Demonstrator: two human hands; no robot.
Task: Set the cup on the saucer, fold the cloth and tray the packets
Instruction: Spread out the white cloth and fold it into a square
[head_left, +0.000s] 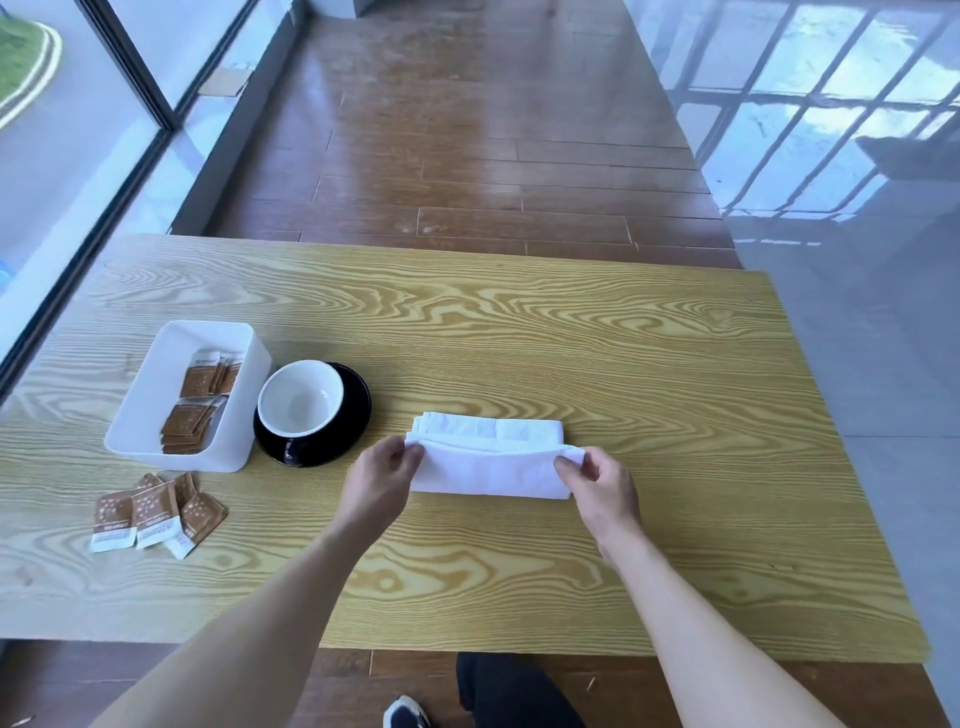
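Head view: white cloth (491, 457) lying on the wooden bench (571, 338), right of centre, partly folded into a long band. Near layer lifted at both ends; far layers flat on the bench. Left end pinched between thumb and fingers of the left hand (382, 475). Right end pinched the same way by the right hand (597, 480). Both hands closed on the cloth, forearms reaching in from the near edge.

Left of the cloth, apart from it: cup (301, 397), white inside and dark outside, upright and empty, seated on the black saucer (353, 410), off-centre toward the saucer's left side.

Just left of the saucer, touching or nearly so: white tray (150, 395), rectangular, holding brown packets (200, 402) in two groups along its right wall. Nearer the bench's front edge, below the tray: loose packets (156, 512), brown with white ends, overlapping in a small fan on the bench surface.

Beyond the bench: wooden floor (467, 130), glazing at left.
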